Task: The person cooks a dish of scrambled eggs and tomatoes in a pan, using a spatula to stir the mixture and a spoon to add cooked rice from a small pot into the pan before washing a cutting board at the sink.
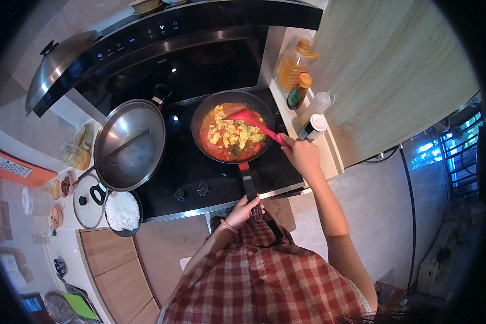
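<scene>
My left hand [243, 211] grips the black handle [249, 188] of a dark frying pan [269, 115], which sits on the black glass cooktop [174, 158]. In the pan, pieces of scrambled egg [231, 133] lie over a red, saucy layer that looks like cooked tomato [210, 148]. My right hand [303, 156] is closed around the handle of a red spatula [251, 118]. The spatula's head rests on the egg near the middle of the pan, and part of the blade is turned away from view.
Left of the pan stands a large steel wok [125, 162] with a long thin utensil [117, 152] across it. White rice [122, 211] fills a dark bowl at the cooktop's front left, beside a glass lid [85, 210]. Oil [293, 69] and sauce bottles [299, 91] line the right ledge. A range hood [178, 24] overhangs behind.
</scene>
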`<control>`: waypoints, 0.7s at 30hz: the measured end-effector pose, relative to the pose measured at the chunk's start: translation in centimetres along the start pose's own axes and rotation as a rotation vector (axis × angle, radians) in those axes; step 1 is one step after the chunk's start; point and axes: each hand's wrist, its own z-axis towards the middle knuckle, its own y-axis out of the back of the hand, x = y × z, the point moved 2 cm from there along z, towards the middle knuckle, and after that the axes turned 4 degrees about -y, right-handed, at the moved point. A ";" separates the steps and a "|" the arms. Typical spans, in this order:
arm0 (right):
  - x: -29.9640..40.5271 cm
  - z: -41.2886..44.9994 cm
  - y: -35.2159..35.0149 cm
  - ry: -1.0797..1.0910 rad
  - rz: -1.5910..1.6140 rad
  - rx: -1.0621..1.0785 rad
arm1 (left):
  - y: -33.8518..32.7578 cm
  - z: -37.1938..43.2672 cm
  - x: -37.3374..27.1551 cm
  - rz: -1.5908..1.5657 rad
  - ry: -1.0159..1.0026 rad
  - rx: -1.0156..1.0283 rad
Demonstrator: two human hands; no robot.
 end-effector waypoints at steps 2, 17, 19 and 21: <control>0.1 0.1 -1.2 -0.012 -0.024 0.000 | -0.1 0.0 0.1 0.007 0.001 0.006; -0.4 -8.0 6.8 0.041 -0.082 0.115 | 1.1 0.3 0.4 0.069 -0.015 0.047; -0.1 -8.1 7.8 0.036 -0.106 0.156 | 0.9 0.3 0.2 0.073 -0.011 0.047; 0.2 -7.5 7.0 0.041 -0.095 0.152 | 0.6 0.2 0.2 0.062 -0.001 0.018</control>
